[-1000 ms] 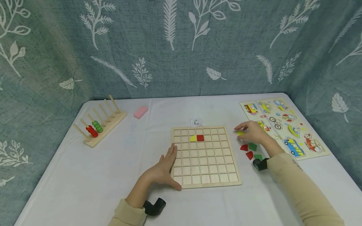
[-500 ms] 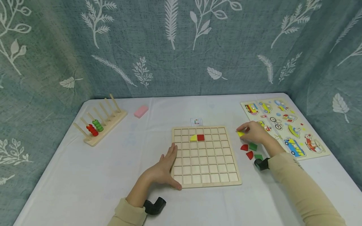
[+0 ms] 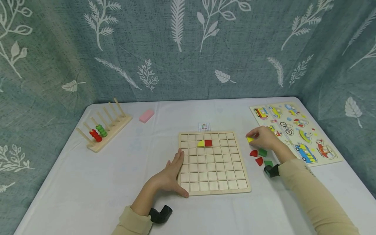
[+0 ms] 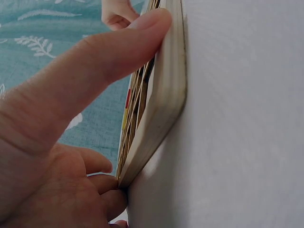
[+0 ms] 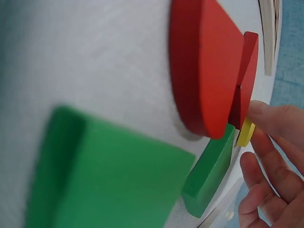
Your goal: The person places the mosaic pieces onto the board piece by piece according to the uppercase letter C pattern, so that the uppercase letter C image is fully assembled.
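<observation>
My left hand (image 3: pixel 167 178) rests at the near left corner of a wooden grid board (image 3: pixel 211 168), fingers along its left side. In the left wrist view the thumb lies on the board's rim (image 4: pixel 171 71). A yellow quarter-round block (image 3: pixel 201 143) and a red square block (image 3: pixel 208 143) sit side by side in the board's cells. To the right of the board, my right hand (image 3: pixel 262 137) pinches a yellow block (image 5: pixel 246 133) between thumb and fingers, low at the tabletop. Nearer me lie red rounded blocks (image 5: pixel 209 71) and green blocks (image 5: pixel 209 175).
A small printed grid card (image 3: pixel 204 127) lies behind the board. Picture puzzle boards (image 3: pixel 293 133) are at the right. On the left stand a wooden peg rack (image 3: pixel 110 133) with red and green beads and a pink block (image 3: pixel 146 116). A patterned curtain (image 3: pixel 188 65) hangs behind.
My right hand has shifted slightly right, and its fingers have drawn in around the yellow block. My left hand stays at the board.
</observation>
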Demonstrator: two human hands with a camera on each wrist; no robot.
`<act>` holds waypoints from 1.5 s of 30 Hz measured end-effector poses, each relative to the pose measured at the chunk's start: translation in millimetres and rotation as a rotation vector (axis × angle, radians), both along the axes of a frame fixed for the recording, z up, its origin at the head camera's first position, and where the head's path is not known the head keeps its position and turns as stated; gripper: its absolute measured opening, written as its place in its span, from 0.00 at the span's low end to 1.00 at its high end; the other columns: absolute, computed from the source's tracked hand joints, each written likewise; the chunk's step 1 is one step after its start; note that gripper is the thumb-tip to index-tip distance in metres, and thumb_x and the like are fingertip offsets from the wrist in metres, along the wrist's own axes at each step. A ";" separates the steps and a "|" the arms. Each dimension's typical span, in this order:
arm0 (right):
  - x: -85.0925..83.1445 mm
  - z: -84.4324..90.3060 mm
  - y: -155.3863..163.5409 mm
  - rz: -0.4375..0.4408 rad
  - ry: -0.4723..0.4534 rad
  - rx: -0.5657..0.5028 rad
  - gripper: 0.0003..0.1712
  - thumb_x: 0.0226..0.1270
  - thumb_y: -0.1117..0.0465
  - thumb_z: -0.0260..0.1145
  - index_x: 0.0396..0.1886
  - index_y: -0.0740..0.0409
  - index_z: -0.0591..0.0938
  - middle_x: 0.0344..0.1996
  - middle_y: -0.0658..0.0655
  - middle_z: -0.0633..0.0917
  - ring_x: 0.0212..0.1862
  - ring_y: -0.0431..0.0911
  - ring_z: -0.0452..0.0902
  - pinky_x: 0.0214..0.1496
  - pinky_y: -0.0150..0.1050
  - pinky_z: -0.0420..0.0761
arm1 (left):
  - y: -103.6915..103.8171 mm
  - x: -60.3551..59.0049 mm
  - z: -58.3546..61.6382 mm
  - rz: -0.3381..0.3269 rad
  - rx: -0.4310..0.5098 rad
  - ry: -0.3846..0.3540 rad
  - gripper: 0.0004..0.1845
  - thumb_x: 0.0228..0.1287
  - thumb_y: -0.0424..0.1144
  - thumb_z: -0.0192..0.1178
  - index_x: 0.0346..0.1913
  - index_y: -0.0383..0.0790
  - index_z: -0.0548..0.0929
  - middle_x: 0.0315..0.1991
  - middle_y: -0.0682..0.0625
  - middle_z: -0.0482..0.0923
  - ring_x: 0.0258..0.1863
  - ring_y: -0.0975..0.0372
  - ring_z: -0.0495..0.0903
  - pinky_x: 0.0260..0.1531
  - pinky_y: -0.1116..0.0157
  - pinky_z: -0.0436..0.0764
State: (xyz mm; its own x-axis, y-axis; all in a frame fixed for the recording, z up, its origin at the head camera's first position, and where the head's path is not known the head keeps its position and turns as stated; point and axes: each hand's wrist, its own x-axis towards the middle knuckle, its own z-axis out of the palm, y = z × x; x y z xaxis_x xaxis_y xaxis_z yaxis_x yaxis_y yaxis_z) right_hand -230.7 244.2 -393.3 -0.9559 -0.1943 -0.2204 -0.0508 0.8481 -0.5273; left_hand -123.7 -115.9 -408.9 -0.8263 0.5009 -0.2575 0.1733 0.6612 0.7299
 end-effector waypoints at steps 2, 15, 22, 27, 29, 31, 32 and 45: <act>0.7 -0.4 -0.4 -0.002 0.009 0.002 0.16 0.52 0.66 0.68 0.43 0.63 0.83 0.41 0.62 0.80 0.43 0.54 0.72 0.44 0.46 0.73 | -0.2 -0.1 -0.4 -0.001 0.001 0.001 0.74 0.24 0.44 0.80 0.70 0.29 0.36 0.71 0.40 0.26 0.70 0.52 0.30 0.66 0.50 0.36; 5.3 0.4 -10.1 0.023 0.071 -0.001 0.16 0.49 0.63 0.71 0.40 0.63 0.84 0.39 0.60 0.82 0.43 0.53 0.73 0.44 0.46 0.74 | -0.2 -0.1 -0.7 -0.007 0.002 0.003 0.74 0.25 0.43 0.80 0.70 0.29 0.36 0.71 0.40 0.26 0.70 0.52 0.30 0.66 0.50 0.36; 6.1 1.3 -21.2 0.040 0.072 -0.015 0.16 0.49 0.62 0.71 0.40 0.61 0.84 0.40 0.59 0.82 0.44 0.53 0.73 0.43 0.45 0.75 | -1.1 0.0 -0.7 -0.012 0.002 0.006 0.73 0.25 0.44 0.80 0.70 0.29 0.36 0.71 0.40 0.26 0.70 0.52 0.30 0.66 0.49 0.36; 5.5 1.9 -28.2 0.046 0.060 -0.041 0.16 0.49 0.62 0.71 0.41 0.60 0.84 0.40 0.58 0.82 0.45 0.52 0.72 0.42 0.43 0.74 | -1.5 0.1 -1.0 -0.018 0.004 0.010 0.73 0.25 0.43 0.80 0.70 0.29 0.36 0.71 0.39 0.27 0.70 0.51 0.30 0.65 0.49 0.37; 5.6 2.6 -30.5 0.052 0.060 -0.050 0.17 0.49 0.62 0.71 0.41 0.61 0.84 0.40 0.58 0.82 0.45 0.53 0.72 0.43 0.44 0.74 | -1.4 0.2 -1.1 -0.016 0.001 0.008 0.73 0.25 0.43 0.80 0.70 0.29 0.35 0.71 0.40 0.26 0.70 0.52 0.30 0.66 0.49 0.37; 5.9 3.7 -33.1 0.053 0.057 -0.057 0.16 0.49 0.62 0.71 0.41 0.61 0.84 0.40 0.58 0.82 0.45 0.52 0.73 0.43 0.44 0.74 | -1.4 0.3 -1.3 -0.014 -0.002 0.006 0.73 0.25 0.44 0.80 0.70 0.30 0.36 0.71 0.40 0.26 0.70 0.52 0.30 0.66 0.50 0.37; 6.0 4.2 -34.4 0.056 0.056 -0.059 0.16 0.49 0.63 0.71 0.41 0.61 0.84 0.40 0.58 0.82 0.45 0.53 0.73 0.43 0.44 0.74 | -1.3 0.3 -1.4 -0.013 -0.003 0.005 0.73 0.25 0.44 0.80 0.70 0.30 0.36 0.71 0.41 0.26 0.70 0.52 0.30 0.66 0.50 0.37; 3.1 4.1 -49.4 0.083 0.075 -0.076 0.16 0.49 0.62 0.72 0.40 0.60 0.84 0.39 0.56 0.83 0.45 0.52 0.73 0.44 0.44 0.74 | -1.2 1.5 2.0 -0.009 -0.006 -0.001 0.73 0.26 0.43 0.80 0.70 0.30 0.36 0.71 0.41 0.27 0.70 0.53 0.30 0.66 0.50 0.37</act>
